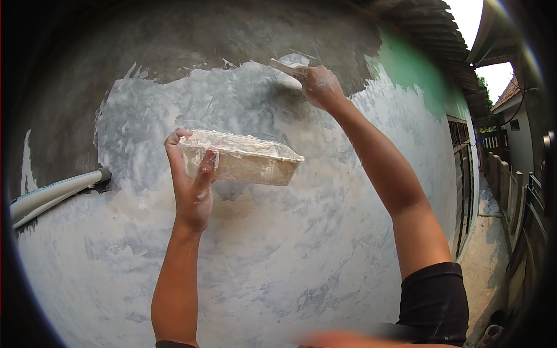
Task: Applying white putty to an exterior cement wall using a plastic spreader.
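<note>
Your left hand (pixel 191 191) clamped on putty tray (pixel 241 158), held up near wall (pixel 261 261). Your right hand (pixel 319 87) closed around scraper (pixel 288 68), blade pressed at upper edge of white coat. Step looks like spreading; next stroke likely needs even pressure onto bare grey patch (pixel 232 35).

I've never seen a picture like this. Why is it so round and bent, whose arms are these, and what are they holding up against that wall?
This is one view from a wide fisheye camera worn on a person's head, so straight edges curve. Both arms are that person's own. The left hand holds a clear rectangular tub of whitish paste. The right hand presses a flat scraper to the wall, which is grey, smeared pale, green at the far right. A pale pipe juts out of the wall at left.
</note>
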The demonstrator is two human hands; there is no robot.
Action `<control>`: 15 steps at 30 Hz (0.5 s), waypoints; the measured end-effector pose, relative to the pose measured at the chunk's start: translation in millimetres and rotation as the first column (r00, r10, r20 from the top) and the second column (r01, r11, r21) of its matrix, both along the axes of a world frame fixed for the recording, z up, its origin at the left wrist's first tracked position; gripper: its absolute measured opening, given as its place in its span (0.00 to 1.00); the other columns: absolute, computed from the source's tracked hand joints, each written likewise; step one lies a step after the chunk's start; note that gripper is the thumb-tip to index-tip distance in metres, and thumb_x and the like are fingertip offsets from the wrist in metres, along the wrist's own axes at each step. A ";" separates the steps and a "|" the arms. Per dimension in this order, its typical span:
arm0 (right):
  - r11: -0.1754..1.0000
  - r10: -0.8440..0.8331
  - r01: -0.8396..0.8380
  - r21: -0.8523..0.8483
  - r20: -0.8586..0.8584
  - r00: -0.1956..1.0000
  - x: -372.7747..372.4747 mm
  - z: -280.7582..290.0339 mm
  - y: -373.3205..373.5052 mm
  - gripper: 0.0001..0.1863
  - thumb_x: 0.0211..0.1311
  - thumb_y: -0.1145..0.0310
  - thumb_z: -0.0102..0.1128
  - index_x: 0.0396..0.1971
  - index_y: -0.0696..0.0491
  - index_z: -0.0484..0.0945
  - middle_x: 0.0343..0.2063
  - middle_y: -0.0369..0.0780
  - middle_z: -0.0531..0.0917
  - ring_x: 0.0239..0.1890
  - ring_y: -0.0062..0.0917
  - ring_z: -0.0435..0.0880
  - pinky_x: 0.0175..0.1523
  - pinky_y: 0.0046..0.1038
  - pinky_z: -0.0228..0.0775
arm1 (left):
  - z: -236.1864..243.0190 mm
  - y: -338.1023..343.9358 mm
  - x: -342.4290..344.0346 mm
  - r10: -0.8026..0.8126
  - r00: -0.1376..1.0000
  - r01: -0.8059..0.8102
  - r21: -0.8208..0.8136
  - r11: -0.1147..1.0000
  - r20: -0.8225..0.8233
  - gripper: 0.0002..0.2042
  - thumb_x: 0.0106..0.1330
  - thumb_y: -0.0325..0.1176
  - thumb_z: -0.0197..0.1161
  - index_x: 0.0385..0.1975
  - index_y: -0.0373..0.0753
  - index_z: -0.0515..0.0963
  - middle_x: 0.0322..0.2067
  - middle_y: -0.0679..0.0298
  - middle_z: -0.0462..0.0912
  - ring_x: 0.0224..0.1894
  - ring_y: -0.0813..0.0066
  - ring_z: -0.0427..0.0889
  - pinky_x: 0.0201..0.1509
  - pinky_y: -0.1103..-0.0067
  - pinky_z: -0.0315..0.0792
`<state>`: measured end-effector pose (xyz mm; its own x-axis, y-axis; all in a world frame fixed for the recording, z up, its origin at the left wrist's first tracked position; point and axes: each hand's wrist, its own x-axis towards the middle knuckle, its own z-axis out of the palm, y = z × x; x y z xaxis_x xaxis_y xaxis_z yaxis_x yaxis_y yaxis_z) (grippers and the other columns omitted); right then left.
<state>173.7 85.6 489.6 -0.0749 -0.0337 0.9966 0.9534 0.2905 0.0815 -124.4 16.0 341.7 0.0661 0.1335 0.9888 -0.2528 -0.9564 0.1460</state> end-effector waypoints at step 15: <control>0.964 -0.261 0.227 -0.140 -0.312 0.914 22.1 38.3 6.3 0.16 0.56 0.67 0.57 0.45 0.48 0.83 0.44 0.45 0.85 0.49 0.42 0.83 0.53 0.39 0.76 | -10.9 6.2 -17.2 0.050 0.998 -0.049 0.018 0.999 -0.044 0.34 0.61 0.46 0.69 0.60 0.48 0.53 0.50 0.63 0.66 0.56 0.73 0.68 0.61 0.74 0.65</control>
<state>195.8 91.9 527.9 0.2601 0.0443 0.9646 0.9645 0.0361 -0.2617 -141.6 22.2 330.9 0.1033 0.1208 0.9873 -0.1991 -0.9700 0.1395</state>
